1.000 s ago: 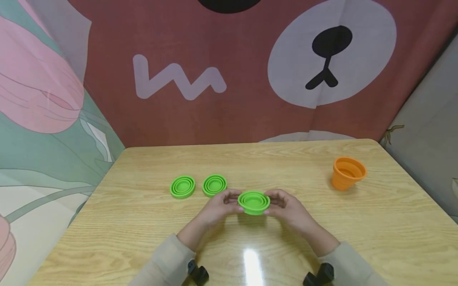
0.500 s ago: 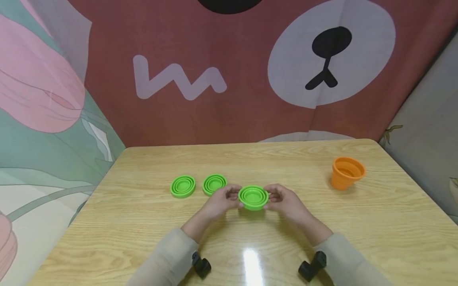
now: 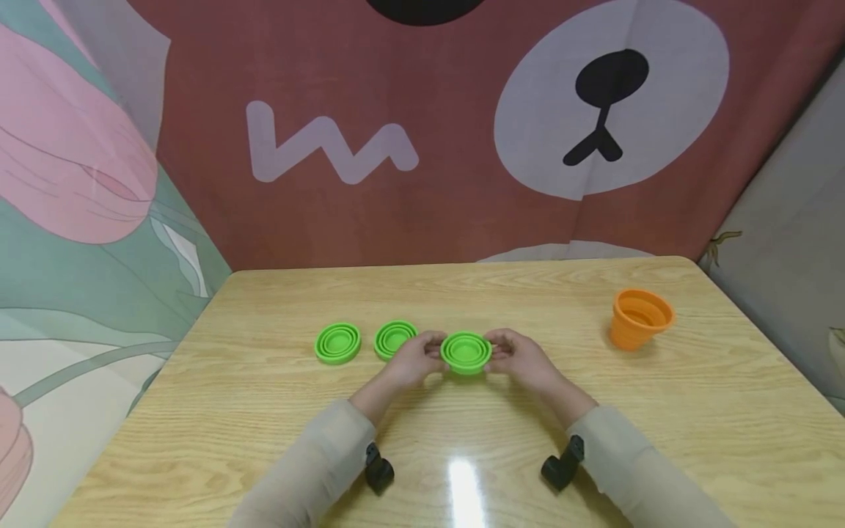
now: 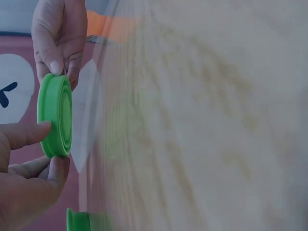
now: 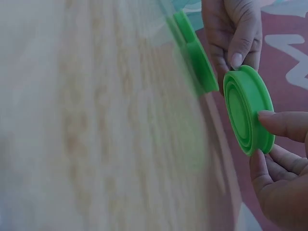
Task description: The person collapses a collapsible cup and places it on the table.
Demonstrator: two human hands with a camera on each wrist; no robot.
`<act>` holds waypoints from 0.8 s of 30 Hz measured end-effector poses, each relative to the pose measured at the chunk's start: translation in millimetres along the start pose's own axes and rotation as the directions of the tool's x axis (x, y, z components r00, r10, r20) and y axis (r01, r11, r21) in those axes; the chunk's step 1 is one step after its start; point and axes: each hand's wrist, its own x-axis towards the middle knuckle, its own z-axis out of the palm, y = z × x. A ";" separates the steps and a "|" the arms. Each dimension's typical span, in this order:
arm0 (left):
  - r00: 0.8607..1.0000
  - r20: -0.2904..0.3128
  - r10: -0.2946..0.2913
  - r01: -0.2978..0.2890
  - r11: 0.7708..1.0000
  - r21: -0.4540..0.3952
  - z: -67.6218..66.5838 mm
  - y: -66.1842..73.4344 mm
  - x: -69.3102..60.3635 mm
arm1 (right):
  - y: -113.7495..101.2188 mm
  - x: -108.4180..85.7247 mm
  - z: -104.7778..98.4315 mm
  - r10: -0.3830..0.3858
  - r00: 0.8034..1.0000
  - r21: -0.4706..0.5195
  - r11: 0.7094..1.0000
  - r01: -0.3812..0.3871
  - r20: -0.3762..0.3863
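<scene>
A green collapsible cup (image 3: pixel 466 352), folded flat into rings, is held between both hands just above the wooden table. My left hand (image 3: pixel 414 359) pinches its left edge between thumb and fingers. On the opposite edge, my right hand (image 3: pixel 524 359) grips it the same way. The left wrist view shows the held cup (image 4: pixel 57 115) from the side, apart from the tabletop. Two more flat green cups lie to the left: one cup (image 3: pixel 337 343) farther out, the other cup (image 3: pixel 394 339) close beside my left hand, which partly covers it.
An orange cup (image 3: pixel 640 319), pulled out to full height, stands at the right rear of the wooden table (image 3: pixel 264 433). Behind the table's far edge hangs a brown cloth (image 3: pixel 449 205) with a bear print.
Both hands have moved the held green cup away from the body, toward the table's far side. The orange cup and the other green cups have stayed put.
</scene>
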 end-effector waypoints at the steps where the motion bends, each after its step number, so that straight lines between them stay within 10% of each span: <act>1: 1.000 -0.005 -0.007 0.008 1.000 0.007 0.2 -0.3 1.6 | 0.7 1.7 0.2 0.004 1.000 -0.001 1.000 -0.004 0.005; 24: 0.995 -0.069 -0.066 0.067 0.998 0.017 6.1 -0.3 23.6 | 7.2 26.7 0.6 0.105 0.994 -0.014 0.994 -0.105 -0.005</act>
